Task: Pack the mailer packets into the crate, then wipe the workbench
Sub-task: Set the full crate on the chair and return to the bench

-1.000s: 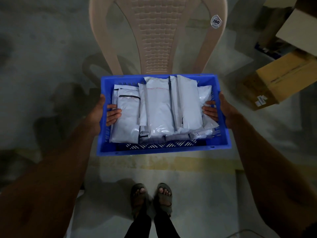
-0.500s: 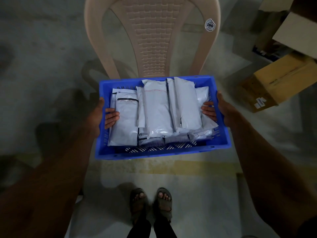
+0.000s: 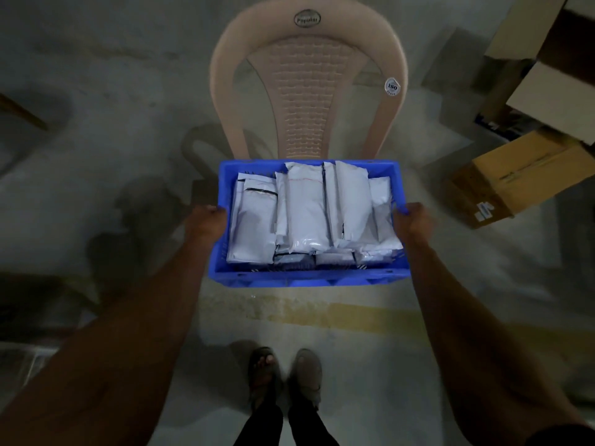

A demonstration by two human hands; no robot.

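Blue rectangular plastic crate (image 3: 309, 278) is held over the floor in front of a beige plastic chair (image 3: 307, 91), not visibly resting on the seat. White-grey poly mailer packets (image 3: 306, 214) fill it, laid side by side with long axes pointing away from the person. Left hand (image 3: 206, 225) grips the left short wall, right hand (image 3: 413, 220) the right one, fingers curled over the rim. Crate's long axis runs hand to hand, both equally near. Packing looks done; no tabletop in view.
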